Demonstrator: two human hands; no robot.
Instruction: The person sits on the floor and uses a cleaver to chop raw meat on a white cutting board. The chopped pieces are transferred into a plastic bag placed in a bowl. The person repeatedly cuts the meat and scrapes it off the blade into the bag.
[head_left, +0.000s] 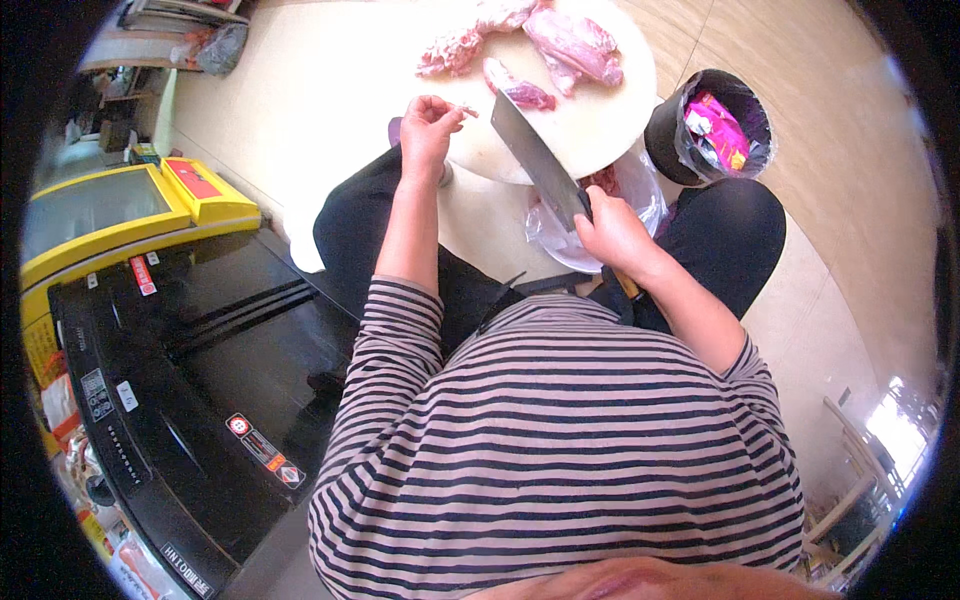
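A cleaver (536, 154) with a broad steel blade is held by its dark handle in my right hand (619, 229), its blade over the edge of a round white cutting board (487, 154). Between the fingertips of my left hand (429, 135), at the board's left edge, is a small pale scrap of meat or fat (468, 111). A narrow piece of raw meat (519, 86) lies by the blade's tip. Behind it lie a large piece of raw meat (577, 49) and a lumpy pale pink piece (450, 54). Another piece is partly cut off by the top of the view.
Below the board's near edge stands a bowl lined with a clear plastic bag (637, 217), with red meat in it. A black lined bin (671, 146) holding wrappers stands to the right. A black appliance (247, 330) and a yellow-framed chest freezer (112, 202) stand at the left.
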